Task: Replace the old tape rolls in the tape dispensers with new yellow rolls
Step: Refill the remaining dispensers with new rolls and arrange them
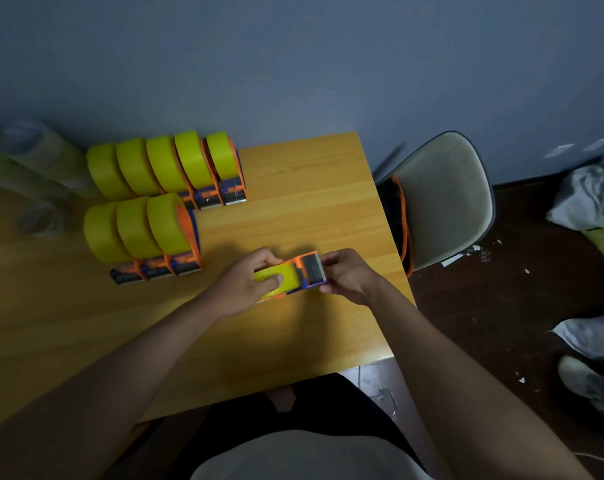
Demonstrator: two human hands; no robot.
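Note:
An orange and blue tape dispenser [309,270] with a yellow roll [279,280] in it is held just above the wooden table [311,202], near its right edge. My left hand [248,284] grips the roll end, thumb on the yellow tape. My right hand [347,275] pinches the blade end of the same dispenser. Two rows of dispensers loaded with yellow rolls stand at the left: a back row [169,168] of several and a front row [144,233] of three.
Pale, blurred old tape rolls [34,168] lie at the table's far left, by the wall. A grey chair [439,199] with an orange strap stands right of the table. Crumpled cloth [587,195] and scraps lie on the dark floor at the right.

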